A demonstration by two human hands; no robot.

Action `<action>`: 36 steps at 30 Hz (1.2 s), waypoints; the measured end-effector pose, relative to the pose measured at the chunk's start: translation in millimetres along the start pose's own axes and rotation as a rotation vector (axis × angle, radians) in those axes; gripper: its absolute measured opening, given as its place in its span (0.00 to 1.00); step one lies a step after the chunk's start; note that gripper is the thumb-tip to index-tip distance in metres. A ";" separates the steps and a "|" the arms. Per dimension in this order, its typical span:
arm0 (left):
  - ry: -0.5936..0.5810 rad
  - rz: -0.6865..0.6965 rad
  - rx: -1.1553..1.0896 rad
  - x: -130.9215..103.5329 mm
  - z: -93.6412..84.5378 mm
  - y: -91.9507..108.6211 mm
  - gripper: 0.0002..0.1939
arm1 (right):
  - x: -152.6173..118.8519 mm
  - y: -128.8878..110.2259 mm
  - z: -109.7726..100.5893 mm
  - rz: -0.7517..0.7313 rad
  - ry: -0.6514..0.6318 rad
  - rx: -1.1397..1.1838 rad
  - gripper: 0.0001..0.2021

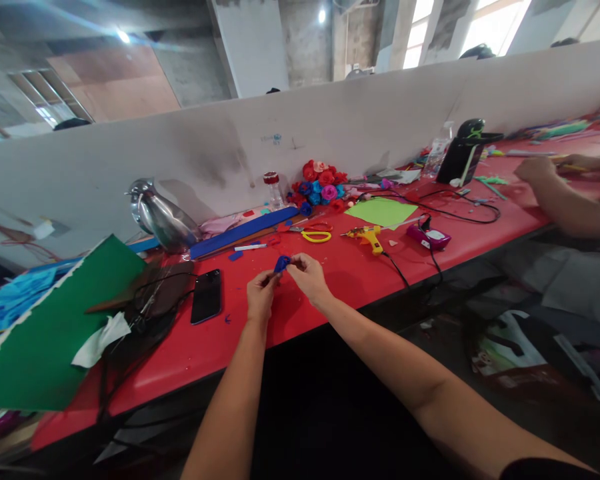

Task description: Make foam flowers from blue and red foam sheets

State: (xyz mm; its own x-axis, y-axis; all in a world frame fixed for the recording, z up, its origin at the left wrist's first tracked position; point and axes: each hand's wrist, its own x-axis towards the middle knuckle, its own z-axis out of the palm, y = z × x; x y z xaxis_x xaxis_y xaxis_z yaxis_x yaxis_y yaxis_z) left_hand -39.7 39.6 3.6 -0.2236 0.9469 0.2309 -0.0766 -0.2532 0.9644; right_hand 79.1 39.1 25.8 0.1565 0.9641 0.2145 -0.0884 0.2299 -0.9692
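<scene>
Over the red table, my left hand and my right hand pinch a small blue paper flower between them. The left fingers grip its lower left side and the right fingers its right side. Just beyond lie a white stick, blue scraps and yellow-handled scissors. To the right of my hands rests a yellow hot glue gun with a black cord. Farther back is a pile of red, blue and pink paper flowers.
A black phone, a steel jug and a green sheet are on the left. A long blue strip lies behind my hands. Light green paper and a purple box lie right. Another person's hand works at far right.
</scene>
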 end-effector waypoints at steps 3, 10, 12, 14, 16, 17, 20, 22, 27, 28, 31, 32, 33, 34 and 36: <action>0.002 0.000 -0.001 -0.7 0.1 0.7 0.08 | -1.2 -0.8 -0.6 0.020 -0.009 0.048 0.03; -0.003 0.007 -0.025 -0.6 0.2 1.3 0.06 | -0.8 -2.9 -3.4 0.074 -0.075 0.209 0.07; -0.011 0.005 -0.036 -0.6 -0.1 1.3 0.06 | 0.0 -2.4 -4.8 0.089 -0.090 0.229 0.08; -0.019 0.002 -0.045 -0.9 -0.6 1.4 0.07 | 0.5 -1.5 -6.1 0.101 -0.112 0.237 0.08; -0.025 0.000 -0.054 -1.2 -1.0 1.9 0.07 | 0.8 -0.6 -6.8 0.109 -0.123 0.248 0.08; -0.028 -0.001 -0.058 -1.4 -1.1 2.3 0.07 | 0.7 -0.1 -6.9 0.113 -0.125 0.259 0.08; -0.035 -0.005 -0.068 -1.8 -1.3 3.9 0.07 | 0.2 1.0 -6.9 0.130 -0.138 0.291 0.10; -0.039 -0.008 -0.071 -2.1 -1.5 4.8 0.08 | -0.4 1.5 -6.9 0.134 -0.151 0.301 0.11; -0.047 -0.014 -0.077 -2.9 -2.2 5.5 0.08 | -2.2 1.6 -7.3 0.175 -0.188 0.354 0.12; -0.050 -0.017 -0.078 -3.0 -2.3 5.5 0.08 | -2.6 1.4 -7.4 0.193 -0.189 0.369 0.12; -0.058 -0.027 -0.080 -3.0 -2.5 5.5 0.08 | -3.7 0.1 -7.2 0.240 -0.174 0.402 0.11; -0.060 -0.030 -0.079 -2.9 -2.5 5.5 0.08 | -3.9 -0.7 -7.0 0.250 -0.165 0.403 0.11; -0.060 -0.032 -0.077 -2.8 -2.6 5.4 0.08 | -4.0 -1.7 -6.8 0.253 -0.155 0.398 0.10; -0.060 -0.033 -0.075 -2.7 -2.7 5.2 0.08 | -3.9 -2.8 -6.6 0.251 -0.141 0.387 0.09; -0.057 -0.033 -0.068 -2.3 -2.8 4.6 0.08 | -3.2 -5.2 -6.3 0.231 -0.113 0.352 0.08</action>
State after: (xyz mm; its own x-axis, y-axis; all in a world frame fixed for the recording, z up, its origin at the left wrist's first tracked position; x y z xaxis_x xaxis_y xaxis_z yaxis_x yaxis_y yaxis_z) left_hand -42.2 35.7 7.1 -0.1643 0.9641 0.2084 -0.1488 -0.2331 0.9610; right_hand 85.3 34.0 29.5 -0.0138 0.9995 0.0279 -0.4413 0.0189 -0.8972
